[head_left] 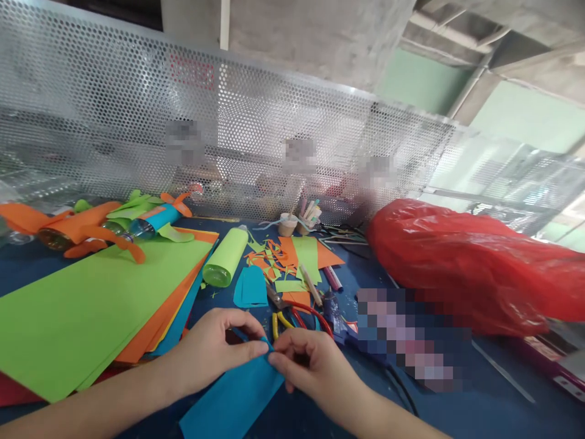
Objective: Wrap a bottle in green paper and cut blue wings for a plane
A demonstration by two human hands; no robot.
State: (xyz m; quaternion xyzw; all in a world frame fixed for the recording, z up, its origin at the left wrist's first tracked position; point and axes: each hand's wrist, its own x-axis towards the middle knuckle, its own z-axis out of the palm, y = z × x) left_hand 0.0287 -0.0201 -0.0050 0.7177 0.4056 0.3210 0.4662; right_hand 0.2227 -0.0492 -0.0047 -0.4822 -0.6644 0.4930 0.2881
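Note:
A strip of blue paper (235, 396) lies near the table's front edge, its far end raised between my two hands. My left hand (223, 341) pinches that end between thumb and index finger. Close beside it, my right hand (311, 360) pinches the same end, the fingertips of both hands nearly touching. Just beyond are red-handled scissors (301, 308), partly hidden by my right hand, and yellow-handled pliers or cutters (280, 323). A small stack of rounded blue paper pieces (251, 286) sits past my left fingers. Behind it, a bottle wrapped in green paper (226, 256) lies on its side.
Stacked coloured paper sheets (100, 292) cover the left, with paper-wrapped bottles (86, 222) behind. Paper scraps (269, 259), a marker (333, 278) and cups of pens (308, 219) lie ahead. A blue glue gun (356, 341) with a cord and a red plastic bag (457, 268) are right.

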